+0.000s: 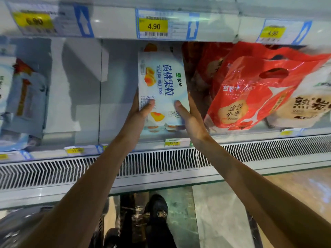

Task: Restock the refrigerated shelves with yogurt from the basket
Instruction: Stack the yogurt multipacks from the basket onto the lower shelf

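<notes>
A white-and-blue multipack of yellow peach yogurt (162,81) stands on end in the middle of the refrigerated shelf (179,142). My left hand (138,115) grips its lower left side, thumb across the front. My right hand (189,119) grips its lower right side, thumb on the front too. The pack's bottom cups sit just above the shelf's front lip. The basket is dark and only partly visible at the bottom left (21,228).
Red bagged yogurt packs (250,90) and a beige pack (308,106) crowd the shelf right of my hands. Blurred pale packs (23,97) stand at the left, with an open gap (80,90) between. A vent grille (161,165) runs below; price tags (154,25) above.
</notes>
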